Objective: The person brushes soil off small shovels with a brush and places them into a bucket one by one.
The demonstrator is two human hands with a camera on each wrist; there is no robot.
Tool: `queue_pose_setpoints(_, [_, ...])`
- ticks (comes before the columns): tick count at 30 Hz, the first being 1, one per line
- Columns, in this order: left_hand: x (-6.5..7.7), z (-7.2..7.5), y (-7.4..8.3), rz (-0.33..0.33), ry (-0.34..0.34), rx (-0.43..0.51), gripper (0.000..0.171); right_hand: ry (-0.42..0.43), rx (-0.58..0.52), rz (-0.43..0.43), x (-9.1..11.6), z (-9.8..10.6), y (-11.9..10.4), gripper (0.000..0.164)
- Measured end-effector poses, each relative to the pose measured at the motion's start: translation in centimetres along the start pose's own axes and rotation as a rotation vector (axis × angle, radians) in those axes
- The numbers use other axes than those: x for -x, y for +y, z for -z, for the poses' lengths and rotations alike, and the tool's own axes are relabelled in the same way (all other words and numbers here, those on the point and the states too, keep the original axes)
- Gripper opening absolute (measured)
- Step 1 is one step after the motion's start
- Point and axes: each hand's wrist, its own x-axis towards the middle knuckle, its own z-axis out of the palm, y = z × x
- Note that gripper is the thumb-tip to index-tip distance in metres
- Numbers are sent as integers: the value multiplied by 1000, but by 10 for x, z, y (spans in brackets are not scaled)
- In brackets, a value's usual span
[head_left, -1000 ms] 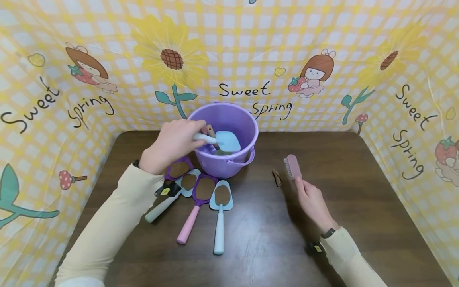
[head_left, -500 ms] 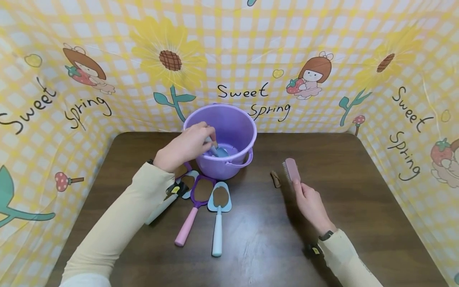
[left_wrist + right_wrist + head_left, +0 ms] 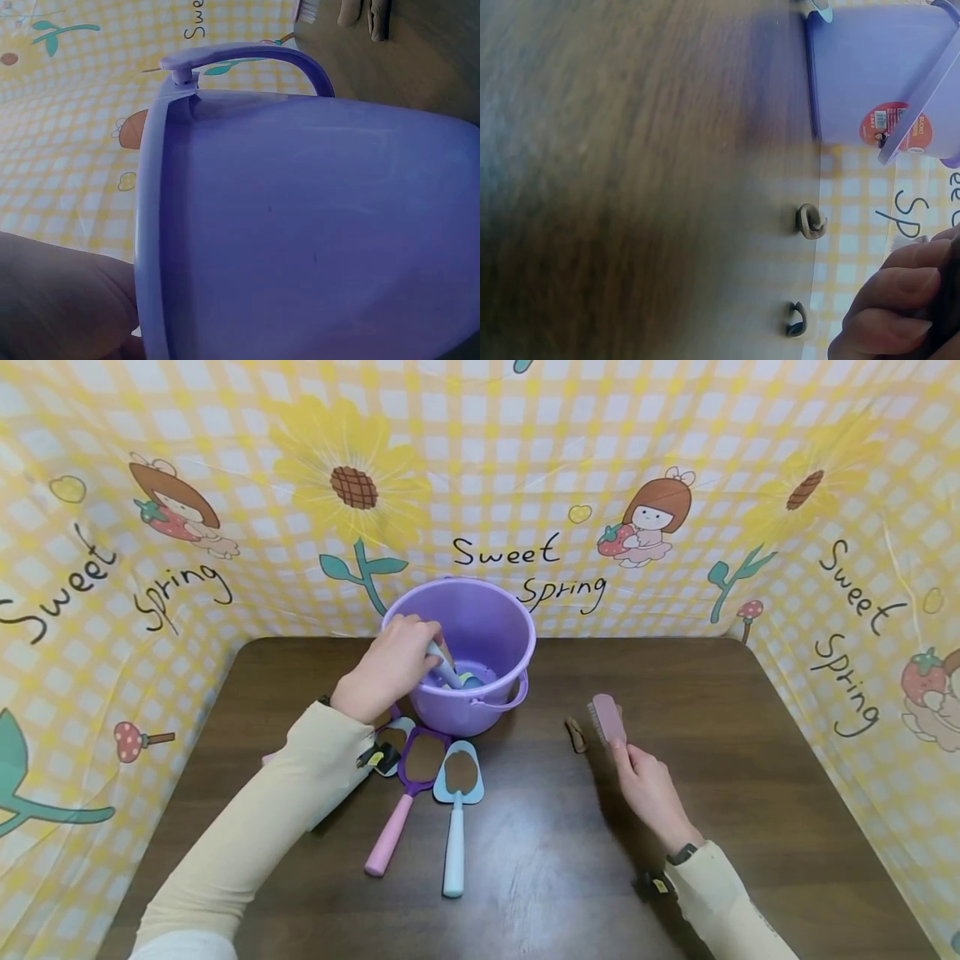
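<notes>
Reaching over the rim of the purple plastic bucket [image 3: 461,716], this person's left hand [image 3: 392,662] has its fingers and thumb clamped on the slim pale blue handle [image 3: 447,668], whose lower end is down inside the bucket. From here I see the right hand [image 3: 657,793] gripping the flat pink brush with pale bristles [image 3: 607,720], near a small curled brown piece [image 3: 575,736]. On the dark brown wooden table [image 3: 555,868], in front of the bucket, lie the pink-handled tool with a purple-rimmed head [image 3: 402,812] and, just beside it, the long pale blue tool with a brown-centred head [image 3: 454,827].
</notes>
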Motion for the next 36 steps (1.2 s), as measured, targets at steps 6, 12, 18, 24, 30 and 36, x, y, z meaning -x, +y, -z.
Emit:
queue_pose_setpoints(6, [1, -2, 2, 22, 74, -68, 18, 8, 10, 11, 0, 0, 1, 48])
queue_pose_setpoints(12, [2, -5, 4, 77, 110, -144, 21, 2, 18, 32, 1, 0, 1, 48])
queue_pose_setpoints(18, [10, -8, 9, 31, 269, -116, 19, -1, 15, 37, 0, 0, 1, 48])
queue_pose_setpoints(24, [25, -16, 23, -11, 429, -49, 24, -32, 7, 16, -1, 0, 3, 46])
queue_pose_setpoints(30, [45, -32, 35, -148, 526, 13, 32, -34, 4, 24, -1, 0, 4, 46])
queue_pose_setpoints(36, [74, -58, 43, -278, 408, 23, 42, -41, 7, 28, -1, 2, 2, 47])
